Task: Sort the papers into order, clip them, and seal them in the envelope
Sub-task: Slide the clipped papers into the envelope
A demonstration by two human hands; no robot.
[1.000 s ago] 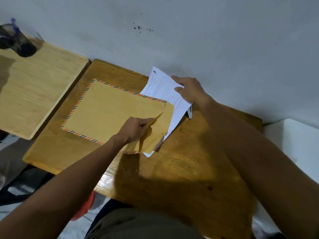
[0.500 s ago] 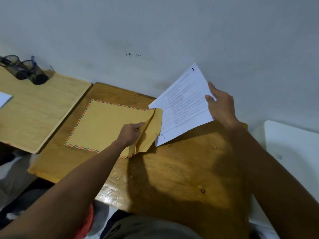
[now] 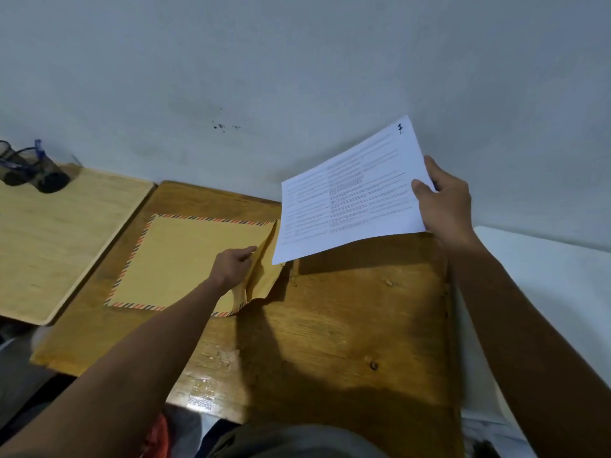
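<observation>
Since a moment ago, your right hand has lifted the white printed papers higher, pinching their edge, while your left hand pinches open the soft brown striped-border envelope

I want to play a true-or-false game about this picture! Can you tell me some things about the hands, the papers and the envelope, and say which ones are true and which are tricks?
1. The right hand holds the papers up off the table. True.
2. The papers are already tucked inside the envelope. False: they are outside it, held in the air to its right.
3. The left hand is at the envelope's open end, lifting it. True.
4. The envelope is plain white. False: it is brown with a red and dark striped border.
5. The top page has a handwritten mark in its corner. True.
6. The pen holder stands on the envelope. False: it sits on the lighter board far to the left.
</observation>
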